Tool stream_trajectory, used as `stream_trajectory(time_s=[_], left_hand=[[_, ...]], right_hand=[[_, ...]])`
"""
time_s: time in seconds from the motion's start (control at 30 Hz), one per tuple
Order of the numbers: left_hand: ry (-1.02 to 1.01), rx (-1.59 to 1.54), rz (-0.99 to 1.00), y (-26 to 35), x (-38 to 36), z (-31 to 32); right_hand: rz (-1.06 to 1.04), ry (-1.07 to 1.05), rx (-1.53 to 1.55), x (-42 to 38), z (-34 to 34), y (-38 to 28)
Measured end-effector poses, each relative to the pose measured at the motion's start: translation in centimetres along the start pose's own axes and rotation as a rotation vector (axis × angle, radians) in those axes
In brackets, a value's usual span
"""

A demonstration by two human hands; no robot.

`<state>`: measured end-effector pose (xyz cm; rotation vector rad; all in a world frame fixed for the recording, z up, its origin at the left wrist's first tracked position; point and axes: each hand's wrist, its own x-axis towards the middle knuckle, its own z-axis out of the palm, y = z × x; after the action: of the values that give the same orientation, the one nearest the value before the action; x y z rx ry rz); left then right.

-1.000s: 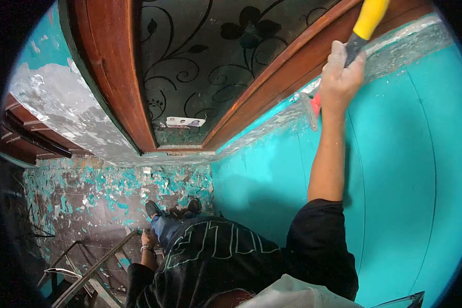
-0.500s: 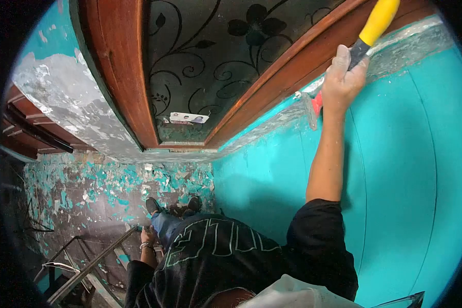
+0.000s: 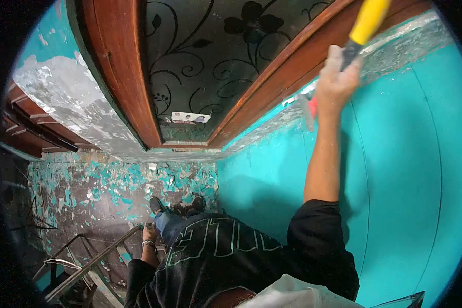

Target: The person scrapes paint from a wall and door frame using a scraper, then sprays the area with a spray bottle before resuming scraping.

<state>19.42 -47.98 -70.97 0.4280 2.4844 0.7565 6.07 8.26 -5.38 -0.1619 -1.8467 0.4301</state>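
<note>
Raised in front of the turquoise wall, my right hand (image 3: 338,82) is closed round the dark grip of a scraper (image 3: 368,23) with a yellow handle end. The tool's red part and thin blade show below the hand. Its blade lies along a bare grey strip (image 3: 400,54) beside the wooden window frame (image 3: 277,97). Far lower, my left hand (image 3: 149,232), with bracelets at the wrist, is closed at the upper end of a ladder-like frame (image 3: 95,263). Its fingers are small and partly hidden.
Dark patterned glass (image 3: 190,66) fills the window, with a torn white sticker (image 3: 191,117) on it. Paint flakes litter the floor (image 3: 110,197) around my shoes (image 3: 156,205). A patchy grey wall (image 3: 66,92) stands at left, with brown wooden panels (image 3: 25,136) beyond it.
My right hand and the scraper have shifted slightly left and look blurred by motion. The left hand stays at the ladder-like frame; the whole view has moved a little.
</note>
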Motion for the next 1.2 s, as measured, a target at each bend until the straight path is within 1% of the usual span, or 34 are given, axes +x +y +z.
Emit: stream_trajectory(time_s=[0.03,0.07,0.1,0.13,0.2,0.23,0.27,0.33,0.37,0.4,0.47,0.5,0.53,0.6,0.63,0.67,0.7,0.73,0.77,0.8,0.83,0.9,0.97,1.0,1.07,1.1,1.13,1.17,1.2], left_hand=[[0.004,-0.003,-0.041,2.3,-0.1,-1.5],[0.011,-0.008,-0.084,5.1,-0.4,-3.4],[0.067,-0.157,-0.249,9.8,-0.9,-6.4],[0.07,-0.16,-0.258,8.0,-0.4,-4.8],[0.107,-0.028,0.021,3.9,-0.1,-1.9],[0.034,-0.189,-0.271,11.6,-0.7,-7.6],[0.034,-0.19,-0.267,10.1,-0.3,-6.4],[0.039,-0.038,-0.102,6.4,0.4,-3.7],[0.037,-0.034,-0.101,6.0,0.5,-3.9],[-0.007,-0.014,-0.107,6.3,0.8,-4.4],[-0.057,0.005,-0.114,7.2,1.1,-4.7],[-0.061,-0.054,-0.228,9.7,1.1,-6.5],[-0.061,-0.113,-0.339,11.5,1.3,-7.8],[-0.058,-0.12,-0.321,10.4,2.0,-6.8],[-0.018,-0.053,-0.194,8.0,2.5,-4.8],[0.026,0.009,-0.068,6.9,3.0,-3.7],[0.012,-0.138,-0.252,14.2,2.1,-8.5],[0.015,-0.143,-0.257,12.9,2.3,-7.3],[0.037,-0.097,-0.158,11.0,2.7,-5.8],[0.054,-0.045,-0.058,10.9,2.5,-6.0],[0.013,-0.117,-0.223,11.4,2.6,-6.3],[-0.015,-0.093,-0.235,10.7,2.6,-6.2],[-0.116,0.006,-0.252,9.0,2.0,-5.4],[-0.119,0.007,-0.252,5.4,1.0,-2.2],[-0.133,-0.313,-0.147,-0.7,2.5,1.2],[-0.138,-0.31,-0.147,2.4,0.0,-0.7],[-0.125,-0.173,-0.287,5.9,-0.8,-3.9],[-0.107,-0.041,-0.425,13.9,0.6,-9.2],[-0.107,-0.043,-0.424,14.6,0.6,-9.9]], right_hand=[[-0.016,-0.02,-0.063,-0.7,0.6,1.0],[-0.019,-0.015,-0.062,-0.7,0.6,0.8],[-0.028,0.015,-0.054,-0.8,0.5,0.6],[-0.03,0.04,-0.046,-1.3,0.5,0.4],[0.104,0.04,0.019,-0.8,-0.6,-1.6],[0.105,0.044,0.009,-1.3,-0.6,-1.3],[0.095,0.054,0.003,-1.7,-0.5,-0.9],[0.08,0.067,0.061,-2.4,-0.7,0.1],[0.075,0.08,0.116,-2.7,-1.0,0.4],[0.077,0.084,0.111,-2.4,-1.1,0.2],[0.138,0.171,0.163,-1.6,-1.4,-0.1],[-0.082,0.107,0.025,-1.7,-1.3,2.0],[-0.081,0.112,0.019,-2.0,-1.4,1.7],[0.081,0.129,0.107,-2.8,-1.3,0.8],[0.086,0.11,0.17,-2.7,-1.4,0.9],[0.083,0.112,0.169,-2.7,-1.6,1.0],[0.093,0.129,0.156,-2.9,-1.6,1.1],[0.105,0.145,0.146,-2.9,-1.4,1.2],[0.106,0.141,0.152,-2.8,-1.2,1.1],[0.094,0.096,0.143,-2.9,-1.2,1.1],[0.082,0.056,0.131,-2.9,-1.3,1.0],[0.072,0.089,0.145,-2.2,-1.7,0.5],[0.059,0.106,0.134,-2.0,-1.7,0.5],[0.06,0.105,0.132,-2.1,-1.6,0.8],[0.095,0.127,0.103,-2.5,-1.3,1.5],[0.099,0.128,0.099,-2.7,-1.4,1.3],[0.123,0.113,0.13,-2.7,-1.6,0.9],[0.143,0.098,0.165,-2.5,-1.6,0.7],[0.14,0.097,0.166,-2.5,-1.4,0.9]])
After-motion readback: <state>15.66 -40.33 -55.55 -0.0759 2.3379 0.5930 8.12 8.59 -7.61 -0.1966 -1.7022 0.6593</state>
